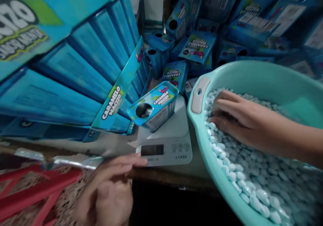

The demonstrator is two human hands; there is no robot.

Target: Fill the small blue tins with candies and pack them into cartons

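Observation:
My right hand (237,113) is down among pale blue candies (242,172) in a large turquoise tub (205,158); its fingers curl around some, with the tips partly hidden. Left of the tub, a white digital scale (161,138) carries a blue candy box (157,106). That box lies with its round hole facing up, and some candies show inside. Slightly blurred, my left hand (111,189) holds nothing, its fingers stretched toward the front edge of the scale. The fingertips appear to touch the scale's corner beside the dark display (152,150).
Left of the scale, a large display carton (116,94) holds a row of similar boxes. Many loose blue boxes (198,47) are piled behind the scale and tub. Below the table's front edge (174,180), a red frame (37,189) stands at lower left.

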